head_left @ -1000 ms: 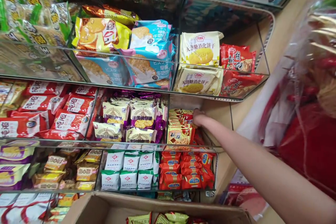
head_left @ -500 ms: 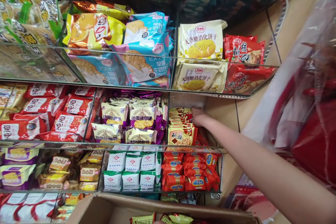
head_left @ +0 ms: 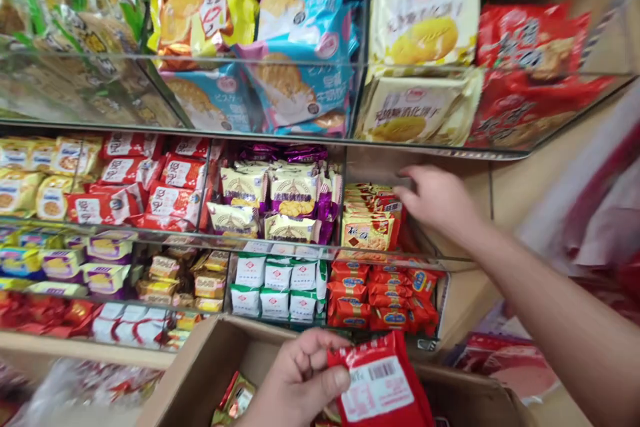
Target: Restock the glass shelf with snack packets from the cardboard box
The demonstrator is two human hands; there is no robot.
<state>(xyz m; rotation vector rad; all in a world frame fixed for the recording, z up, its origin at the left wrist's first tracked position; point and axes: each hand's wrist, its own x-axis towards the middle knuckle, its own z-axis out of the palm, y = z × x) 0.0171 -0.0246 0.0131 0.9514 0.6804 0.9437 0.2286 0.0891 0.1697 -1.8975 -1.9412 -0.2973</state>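
Red packet (head_left: 380, 390) is over the cardboard box (head_left: 187, 363), its corner pinched between my left hand's (head_left: 287, 390) thumb and fingers. Right hand (head_left: 443, 197) looks empty, thumb and index parted, above and beyond the box, by a shelf row of yellow-and-red packets (head_left: 367, 230); can't tell if it touches them. Step in hand, my read: handling the red packet at box and shelf. Next move likely calls for keeping that corner pinch and clearing the box rim. Box holds gold-and-red packets (head_left: 237, 400), partly hidden. Shelf compartments just beyond the box hold white-and-green packets (head_left: 275, 280) and orange-red packets (head_left: 350, 293); higher above it, blue packets (head_left: 305, 80).
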